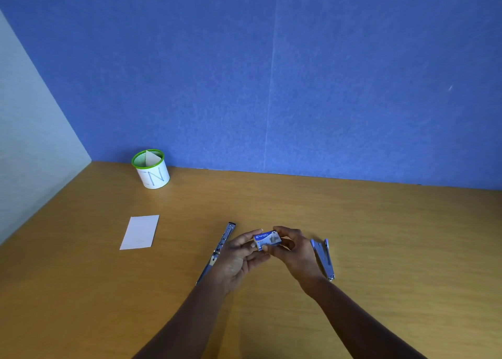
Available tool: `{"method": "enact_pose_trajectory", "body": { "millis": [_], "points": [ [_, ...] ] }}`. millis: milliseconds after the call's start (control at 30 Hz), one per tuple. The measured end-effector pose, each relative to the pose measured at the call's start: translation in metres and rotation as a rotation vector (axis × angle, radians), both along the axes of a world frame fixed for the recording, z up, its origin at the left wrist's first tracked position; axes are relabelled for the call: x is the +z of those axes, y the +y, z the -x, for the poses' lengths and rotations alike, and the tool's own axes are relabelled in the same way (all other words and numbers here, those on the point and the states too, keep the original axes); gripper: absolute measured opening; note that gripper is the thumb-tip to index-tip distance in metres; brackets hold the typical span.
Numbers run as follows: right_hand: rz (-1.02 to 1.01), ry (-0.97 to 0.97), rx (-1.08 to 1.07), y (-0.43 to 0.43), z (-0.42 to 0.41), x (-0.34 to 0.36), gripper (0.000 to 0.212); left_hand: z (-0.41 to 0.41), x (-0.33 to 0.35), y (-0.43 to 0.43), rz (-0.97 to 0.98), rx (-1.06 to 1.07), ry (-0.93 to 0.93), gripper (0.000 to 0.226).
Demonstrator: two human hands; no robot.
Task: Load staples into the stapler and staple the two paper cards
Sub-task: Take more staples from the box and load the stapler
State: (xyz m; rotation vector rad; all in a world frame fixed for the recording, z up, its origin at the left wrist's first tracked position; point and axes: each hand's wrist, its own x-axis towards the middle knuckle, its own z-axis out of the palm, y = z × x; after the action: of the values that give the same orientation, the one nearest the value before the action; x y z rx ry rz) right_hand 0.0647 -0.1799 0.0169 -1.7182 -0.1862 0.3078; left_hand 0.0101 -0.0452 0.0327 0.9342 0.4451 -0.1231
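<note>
Staple box (267,239) held over the desk (380,231), near centre. Left hand (239,258) cradles it in curled fingers; right hand (294,250) pinches its right end. What looks like the opened stapler (220,246) lies just left of the left hand, long axis near-left to far-right, so the left hand is nearer.

Office cubicle, blue partition (298,73), wooden desk (380,236)

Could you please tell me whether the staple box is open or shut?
It looks open: a grey inner part shows at the right end of the staple box, which the left hand and right hand hold.
</note>
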Motion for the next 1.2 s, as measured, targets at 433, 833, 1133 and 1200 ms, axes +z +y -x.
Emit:
{"method": "enact_pose_trajectory", "body": {
  "millis": [433,833,1133,1200],
  "points": [
    [-0.004,0.105,0.095,-0.0032,-0.0046,0.0026,0.049,0.0024,-0.0023,-0.0010,0.006,0.104,0.061,0.027],
    [-0.077,0.138,0.074,0.0000,-0.0033,0.0022,0.024,0.0028,-0.0027,-0.0023,-0.139,0.210,0.163,0.020],
    [-0.155,0.236,0.010,-0.0042,-0.0053,0.0016,0.018,0.0053,-0.0042,-0.0007,-0.260,0.240,0.181,0.019],
    [-0.143,0.221,0.028,-0.0043,-0.0051,0.0028,0.020,0.0059,-0.0044,-0.0009,-0.261,0.235,0.176,0.019]
  ]
}}
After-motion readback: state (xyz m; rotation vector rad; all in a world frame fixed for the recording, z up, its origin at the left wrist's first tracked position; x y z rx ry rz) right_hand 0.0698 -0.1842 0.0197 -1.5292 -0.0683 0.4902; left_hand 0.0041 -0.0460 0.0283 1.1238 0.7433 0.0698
